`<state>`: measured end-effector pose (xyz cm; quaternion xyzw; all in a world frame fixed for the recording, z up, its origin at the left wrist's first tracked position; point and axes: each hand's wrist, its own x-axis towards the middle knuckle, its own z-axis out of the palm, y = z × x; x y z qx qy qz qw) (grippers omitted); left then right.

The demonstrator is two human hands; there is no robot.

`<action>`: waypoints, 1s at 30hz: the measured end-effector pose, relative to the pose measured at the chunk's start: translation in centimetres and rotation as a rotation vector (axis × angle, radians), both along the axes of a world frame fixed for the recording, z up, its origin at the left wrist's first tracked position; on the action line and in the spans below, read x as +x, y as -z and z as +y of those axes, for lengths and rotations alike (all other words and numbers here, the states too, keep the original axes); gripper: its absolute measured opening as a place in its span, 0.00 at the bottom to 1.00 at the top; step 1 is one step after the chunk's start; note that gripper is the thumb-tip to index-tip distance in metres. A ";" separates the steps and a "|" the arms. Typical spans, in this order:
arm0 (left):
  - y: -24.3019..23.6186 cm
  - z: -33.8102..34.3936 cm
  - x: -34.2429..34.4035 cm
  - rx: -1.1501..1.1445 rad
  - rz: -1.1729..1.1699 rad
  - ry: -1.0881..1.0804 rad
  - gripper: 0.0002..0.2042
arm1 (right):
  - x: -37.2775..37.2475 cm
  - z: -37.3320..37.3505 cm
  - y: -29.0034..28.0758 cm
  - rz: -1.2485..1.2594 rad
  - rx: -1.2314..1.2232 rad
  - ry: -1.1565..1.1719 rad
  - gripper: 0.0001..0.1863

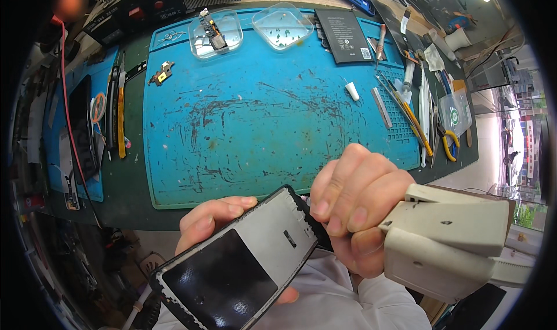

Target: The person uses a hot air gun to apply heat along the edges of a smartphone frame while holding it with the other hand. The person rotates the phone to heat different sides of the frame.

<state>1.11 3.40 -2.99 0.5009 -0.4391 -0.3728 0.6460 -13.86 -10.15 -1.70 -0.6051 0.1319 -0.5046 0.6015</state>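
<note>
My left hand (204, 221) is closed round a phone frame (270, 246), tilted in front of my lap. Its inside faces up: bare grey metal towards the upper end, a glossy black rectangle towards the lower, and a worn black rim. At the frame's upper end my right hand (360, 208) is closed, fingers curled and thumb pressed in. Whatever it pinches is hidden; something black shows beside the fingertips. A beige plastic device (444, 237) with a ribbed end overlaps the right wrist; I cannot tell whether the hand touches it.
A scratched blue mat (249, 127) covers the bench. Along its far side are two clear dishes (235, 40) (282, 28), a black phone battery (343, 37) and a small circuit part (161, 73). Tweezers (415, 118), yellow-handled pliers (450, 145) and a white cap (352, 91) lie right.
</note>
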 end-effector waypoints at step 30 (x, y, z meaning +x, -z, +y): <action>-1.4 0.2 1.0 0.196 0.034 0.123 0.53 | -0.1 0.4 -0.6 0.057 -0.006 0.036 0.11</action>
